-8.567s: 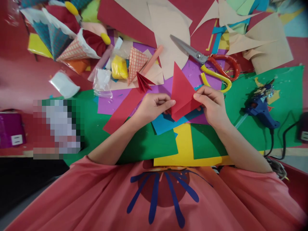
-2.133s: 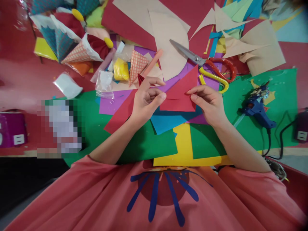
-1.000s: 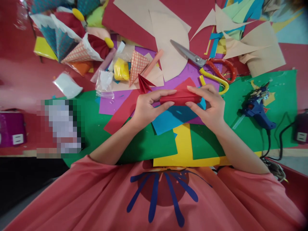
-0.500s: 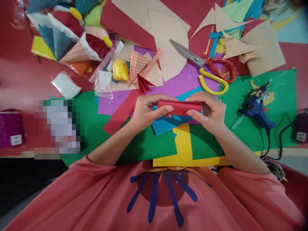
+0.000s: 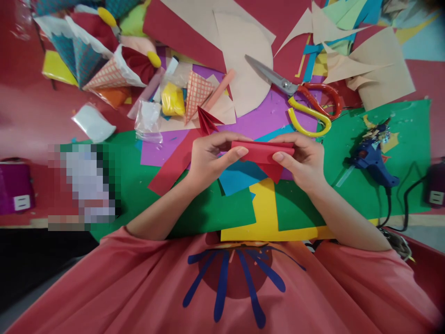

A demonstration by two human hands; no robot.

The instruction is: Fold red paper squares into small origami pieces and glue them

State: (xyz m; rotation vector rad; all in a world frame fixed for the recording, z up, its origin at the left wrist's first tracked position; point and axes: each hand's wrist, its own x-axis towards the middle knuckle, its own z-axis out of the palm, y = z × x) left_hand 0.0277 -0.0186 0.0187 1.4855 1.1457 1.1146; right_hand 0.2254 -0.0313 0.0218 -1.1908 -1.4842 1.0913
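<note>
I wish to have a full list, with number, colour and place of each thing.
folded paper: one, red, centre
pleated paper: one, red, upper centre
strip: one, red, centre left
scissors: one, red-yellow handles, upper right
tubes: two, pinkish, left of scissors
glue gun: one, blue, right
patterned cones: several, teal, red-white, upper left
packets: several, white, yellow, orange, upper left
cut paper: several, beige, top
tabletop: one, red, underneath
large sheets: several, green, purple, blue, yellow, centre
unclear objects: two, purple, side edges
shirt: one, pink, bottom
left hand: one, paper's left end
right hand: one, paper's right end
</note>
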